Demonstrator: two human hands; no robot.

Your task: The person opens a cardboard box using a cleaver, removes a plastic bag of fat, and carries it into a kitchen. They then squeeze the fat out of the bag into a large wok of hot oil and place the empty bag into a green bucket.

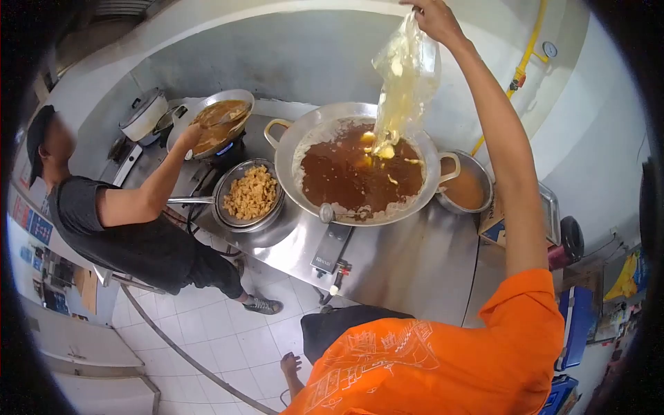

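My right hand [437, 22], raised at the top, is closed on the upper end of a clear plastic bag [408, 76] with pale yellow, wet contents. The bag hangs down over a large two-handled wok [287, 187] of dark reddish-brown oil [332, 169]. Pale pieces [386, 151] are at its lower end, at the oil. Foam rings the oil's edge. My left hand [292, 364] hangs low beside my body, away from the stove, holding nothing, with its fingers loosely curled and apart.
At left a co-worker [124, 228] reaches over a smaller wok [242, 98] of brown oil. A strainer of fried pieces [250, 194] sits between the woks. Right of the big wok stand a metal bowl [467, 187] and a cardboard box [492, 225]. A hose [173, 342] crosses the floor.
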